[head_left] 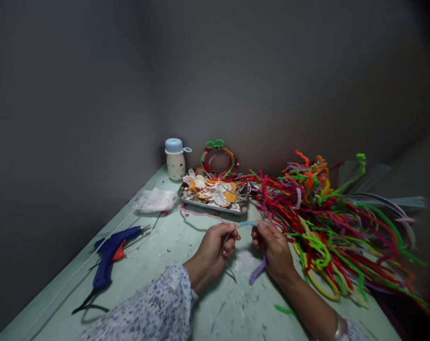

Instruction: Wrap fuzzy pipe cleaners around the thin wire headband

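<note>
Between both hands is a thin headband (248,223), its middle wrapped in light blue fuzzy pipe cleaner. A purple-wrapped end (257,272) hangs below my right hand (276,250), which pinches the band at the blue section. My left hand (215,247) is closed on the band's bare grey side, which curves down below the fingers. A pink pipe cleaner (201,214) meets the blue wrap at my left fingertips and trails left across the table. The fingers hide exactly where it joins.
A metal tray (215,207) of flower pieces stands behind the hands, with finished-looking colourful hoops (232,158) beyond. Tangled pipe cleaners (314,227) spread over the right side. At left lie a blue glue gun (106,265), a white cable, and a plastic bag (156,201) near a bottle (175,163).
</note>
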A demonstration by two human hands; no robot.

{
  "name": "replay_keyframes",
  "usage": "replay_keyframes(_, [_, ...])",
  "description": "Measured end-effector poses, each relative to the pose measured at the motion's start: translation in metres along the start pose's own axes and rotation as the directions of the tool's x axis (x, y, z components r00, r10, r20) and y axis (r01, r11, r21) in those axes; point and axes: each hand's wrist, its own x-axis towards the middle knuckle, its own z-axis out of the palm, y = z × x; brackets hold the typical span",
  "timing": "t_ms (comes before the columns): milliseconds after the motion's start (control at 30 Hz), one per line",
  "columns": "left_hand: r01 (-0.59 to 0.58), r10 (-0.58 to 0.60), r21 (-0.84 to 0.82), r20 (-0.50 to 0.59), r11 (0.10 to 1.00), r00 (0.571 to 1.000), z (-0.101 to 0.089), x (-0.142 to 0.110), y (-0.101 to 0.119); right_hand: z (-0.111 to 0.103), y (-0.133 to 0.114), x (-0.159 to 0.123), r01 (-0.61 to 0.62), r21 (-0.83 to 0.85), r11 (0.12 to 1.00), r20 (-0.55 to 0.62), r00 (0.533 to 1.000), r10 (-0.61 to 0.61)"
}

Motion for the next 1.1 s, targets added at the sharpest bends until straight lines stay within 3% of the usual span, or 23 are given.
replay_keyframes(167, [-0.059,0.059,0.032,0.003,0.998,0.998,0.002,0.000,-0.001,-0.001,0.004,0.000,0.030,-0.030,0.999,-0.013,0.999,-0.030])
replay_keyframes(233, [-0.084,0.084,0.041,0.001,0.996,0.996,0.002,-0.001,-0.002,-0.001,0.004,0.000,0.060,-0.120,0.991,-0.024,0.998,-0.064])
replay_keyframes(300, [-0.124,0.125,0.045,-0.009,0.991,0.992,0.003,-0.001,-0.002,-0.001,0.003,0.000,0.156,-0.287,0.945,-0.068,0.981,-0.182])
replay_keyframes(333, [-0.155,0.156,0.050,-0.019,0.987,0.988,0.003,-0.002,-0.001,0.000,0.001,-0.001,0.225,-0.386,0.894,-0.102,0.954,-0.284])
replay_keyframes(400, [-0.225,0.228,0.070,-0.044,0.972,0.973,0.005,-0.004,0.001,0.002,-0.003,-0.005,0.365,-0.561,0.743,-0.143,0.841,-0.521])
replay_keyframes(467, [-0.278,0.284,0.100,-0.056,0.955,0.957,0.008,-0.006,0.003,0.004,-0.006,-0.010,0.484,-0.645,0.591,-0.088,0.721,-0.687])
replay_keyframes(500, [-0.299,0.307,0.123,-0.051,0.946,0.950,0.009,-0.008,0.003,0.006,-0.007,-0.013,0.537,-0.647,0.540,-0.020,0.697,-0.717])
replay_keyframes(567, [-0.337,0.347,0.193,-0.021,0.921,0.937,0.012,-0.011,0.002,0.009,-0.006,-0.017,0.604,-0.592,0.533,0.134,0.726,-0.674])
replay_keyframes(633, [-0.367,0.374,0.274,0.026,0.889,0.927,0.014,-0.014,0.000,0.011,-0.004,-0.019,0.562,-0.541,0.626,0.199,0.809,-0.554])
replay_keyframes(700, [-0.374,0.373,0.341,0.073,0.862,0.925,0.016,-0.017,-0.002,0.012,-0.001,-0.019,0.443,-0.500,0.744,0.149,0.891,-0.430])
replay_keyframes(767, [-0.363,0.349,0.384,0.109,0.849,0.931,0.017,-0.019,-0.003,0.011,0.000,-0.019,0.324,-0.435,0.840,0.063,0.942,-0.330])
replay_keyframes(833, [-0.345,0.320,0.399,0.131,0.849,0.938,0.018,-0.021,-0.003,0.011,-0.002,-0.020,0.261,-0.369,0.892,0.005,0.960,-0.279])
replay_keyframes(1100, [-0.341,0.302,0.417,0.157,0.843,0.940,0.020,-0.022,0.000,0.023,-0.017,-0.031,0.171,-0.253,0.952,-0.089,0.976,-0.199])
